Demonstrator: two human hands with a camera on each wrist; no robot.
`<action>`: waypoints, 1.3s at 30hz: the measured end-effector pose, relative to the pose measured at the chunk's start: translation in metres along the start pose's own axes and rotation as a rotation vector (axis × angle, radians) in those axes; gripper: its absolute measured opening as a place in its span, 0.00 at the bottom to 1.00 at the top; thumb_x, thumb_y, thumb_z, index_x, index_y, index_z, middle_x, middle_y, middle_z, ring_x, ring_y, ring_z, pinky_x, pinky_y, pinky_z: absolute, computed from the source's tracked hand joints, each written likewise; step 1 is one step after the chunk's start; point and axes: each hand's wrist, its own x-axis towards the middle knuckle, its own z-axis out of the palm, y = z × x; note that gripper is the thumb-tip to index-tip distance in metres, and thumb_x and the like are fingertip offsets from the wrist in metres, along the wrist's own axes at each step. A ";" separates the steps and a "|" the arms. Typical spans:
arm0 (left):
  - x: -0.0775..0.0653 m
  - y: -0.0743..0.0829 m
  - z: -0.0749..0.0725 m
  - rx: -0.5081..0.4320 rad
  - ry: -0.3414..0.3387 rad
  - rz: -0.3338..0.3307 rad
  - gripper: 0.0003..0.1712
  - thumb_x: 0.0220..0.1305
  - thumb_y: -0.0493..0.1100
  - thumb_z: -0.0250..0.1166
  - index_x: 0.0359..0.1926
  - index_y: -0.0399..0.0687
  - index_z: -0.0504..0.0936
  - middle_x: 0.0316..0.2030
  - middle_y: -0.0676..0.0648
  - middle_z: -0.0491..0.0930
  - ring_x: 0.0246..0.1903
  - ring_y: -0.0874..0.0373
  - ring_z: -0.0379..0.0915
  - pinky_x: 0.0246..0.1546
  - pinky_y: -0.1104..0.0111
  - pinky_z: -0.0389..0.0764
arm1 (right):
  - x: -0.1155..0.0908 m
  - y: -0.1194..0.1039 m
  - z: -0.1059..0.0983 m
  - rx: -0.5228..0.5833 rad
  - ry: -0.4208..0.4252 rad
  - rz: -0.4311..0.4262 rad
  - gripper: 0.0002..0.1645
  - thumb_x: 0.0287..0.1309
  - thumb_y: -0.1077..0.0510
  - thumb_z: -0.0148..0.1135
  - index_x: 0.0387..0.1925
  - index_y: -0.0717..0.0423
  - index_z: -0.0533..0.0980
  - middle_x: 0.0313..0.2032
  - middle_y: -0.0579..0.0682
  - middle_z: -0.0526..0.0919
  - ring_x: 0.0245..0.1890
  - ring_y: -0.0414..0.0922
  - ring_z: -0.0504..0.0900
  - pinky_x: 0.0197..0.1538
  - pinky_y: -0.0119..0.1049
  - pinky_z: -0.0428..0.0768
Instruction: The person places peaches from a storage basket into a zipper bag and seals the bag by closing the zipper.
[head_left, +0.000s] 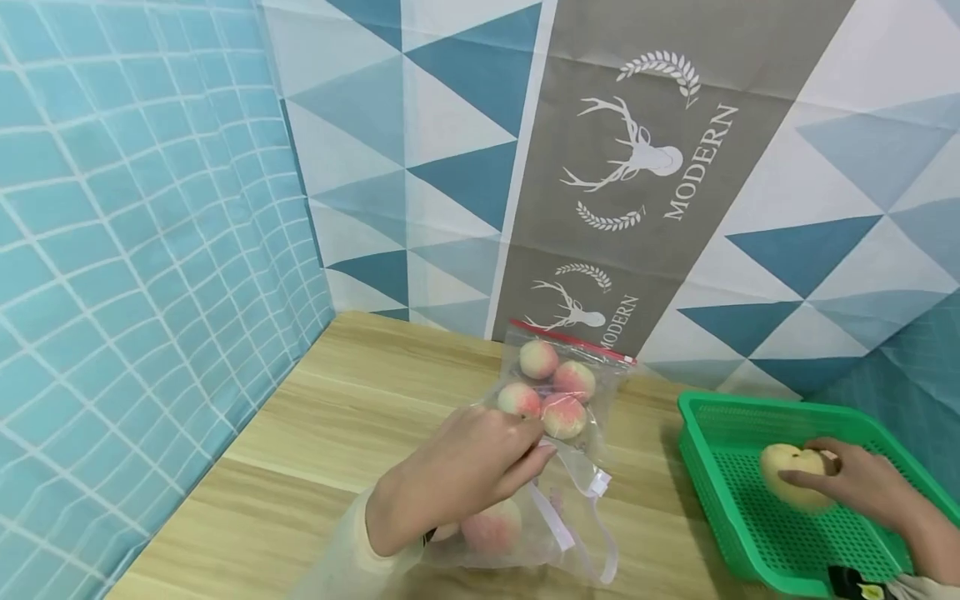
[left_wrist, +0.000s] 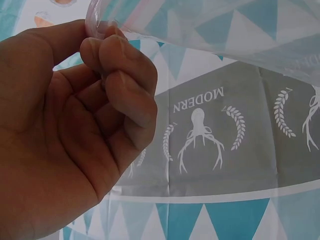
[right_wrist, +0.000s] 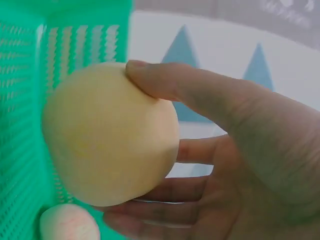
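My left hand pinches the rim of a clear zip bag between thumb and fingers. The bag's mouth gapes to the right, with a white slider at its edge. Inside, partly hidden under my wrist, lie pink-and-cream peaches. Over on the right, my right hand grips a round pale yellow fruit inside the green basket. Thumb and fingers wrap its side in the right wrist view. Below that fruit, a smaller pinkish peach shows in the basket.
Behind my left hand lies a second clear bag with a red zip strip, holding several peaches. Both bags and the basket are on a wood-grain table. Patterned cloth hangs behind, and blue tiled cloth borders the left.
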 end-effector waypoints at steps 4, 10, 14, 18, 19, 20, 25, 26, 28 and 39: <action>0.003 -0.001 0.001 0.017 0.039 0.028 0.14 0.59 0.45 0.54 0.17 0.54 0.65 0.11 0.59 0.53 0.12 0.67 0.49 0.14 0.77 0.53 | -0.015 -0.021 0.003 0.026 0.122 -0.079 0.52 0.46 0.32 0.56 0.55 0.73 0.61 0.37 0.65 0.74 0.24 0.46 0.72 0.20 0.37 0.66; 0.005 0.003 0.008 -0.009 -0.018 0.018 0.17 0.60 0.46 0.53 0.15 0.55 0.62 0.10 0.60 0.52 0.12 0.69 0.46 0.12 0.78 0.50 | -0.037 -0.032 0.019 0.072 0.159 -0.152 0.46 0.48 0.37 0.59 0.56 0.69 0.63 0.45 0.68 0.73 0.28 0.44 0.73 0.22 0.36 0.66; 0.007 0.005 0.012 -0.028 -0.031 0.006 0.17 0.61 0.47 0.53 0.15 0.55 0.63 0.10 0.60 0.53 0.12 0.69 0.47 0.13 0.79 0.51 | -0.044 -0.041 0.025 0.071 0.158 -0.141 0.45 0.49 0.35 0.57 0.56 0.65 0.62 0.30 0.55 0.76 0.21 0.41 0.70 0.21 0.35 0.64; 0.008 0.004 0.014 -0.043 -0.021 0.003 0.18 0.61 0.47 0.53 0.16 0.55 0.63 0.11 0.60 0.53 0.12 0.69 0.48 0.13 0.79 0.51 | -0.048 -0.057 0.020 0.049 0.205 -0.154 0.48 0.47 0.33 0.57 0.57 0.66 0.61 0.25 0.50 0.73 0.18 0.40 0.68 0.19 0.34 0.62; 0.009 0.004 0.015 -0.041 -0.018 0.003 0.18 0.61 0.47 0.53 0.15 0.55 0.63 0.11 0.60 0.53 0.12 0.69 0.48 0.13 0.79 0.51 | -0.049 -0.062 0.017 0.049 0.223 -0.167 0.48 0.47 0.33 0.57 0.57 0.66 0.61 0.25 0.50 0.73 0.18 0.40 0.67 0.19 0.34 0.61; 0.009 0.003 0.015 -0.037 -0.017 -0.002 0.18 0.61 0.47 0.53 0.15 0.55 0.62 0.12 0.60 0.53 0.12 0.69 0.48 0.13 0.79 0.51 | -0.050 -0.066 0.014 0.050 0.246 -0.179 0.48 0.46 0.33 0.58 0.57 0.66 0.61 0.25 0.50 0.73 0.18 0.41 0.67 0.19 0.34 0.61; 0.012 0.002 0.015 -0.022 -0.029 -0.023 0.15 0.60 0.48 0.54 0.18 0.54 0.64 0.13 0.59 0.55 0.14 0.67 0.51 0.14 0.78 0.55 | -0.059 -0.091 0.002 0.089 0.347 -0.228 0.46 0.45 0.34 0.60 0.58 0.60 0.62 0.30 0.52 0.76 0.24 0.44 0.71 0.22 0.34 0.64; 0.012 0.001 0.015 -0.020 -0.033 -0.027 0.14 0.60 0.48 0.53 0.19 0.54 0.64 0.13 0.59 0.55 0.14 0.67 0.52 0.14 0.78 0.55 | -0.061 -0.096 0.000 0.093 0.353 -0.234 0.46 0.44 0.34 0.60 0.58 0.58 0.62 0.33 0.53 0.76 0.27 0.45 0.72 0.23 0.34 0.66; 0.012 0.001 0.015 -0.025 -0.042 -0.029 0.13 0.61 0.48 0.52 0.21 0.54 0.65 0.13 0.58 0.55 0.13 0.67 0.52 0.14 0.77 0.55 | -0.066 -0.104 -0.002 0.105 0.364 -0.246 0.46 0.44 0.34 0.61 0.59 0.56 0.63 0.37 0.54 0.77 0.33 0.47 0.73 0.25 0.35 0.69; 0.010 -0.002 0.009 -0.033 -0.054 -0.030 0.11 0.61 0.48 0.53 0.24 0.52 0.65 0.12 0.58 0.55 0.12 0.66 0.51 0.12 0.76 0.54 | -0.075 -0.117 -0.001 0.108 0.401 -0.246 0.44 0.43 0.35 0.62 0.59 0.53 0.64 0.36 0.50 0.77 0.33 0.43 0.72 0.25 0.34 0.69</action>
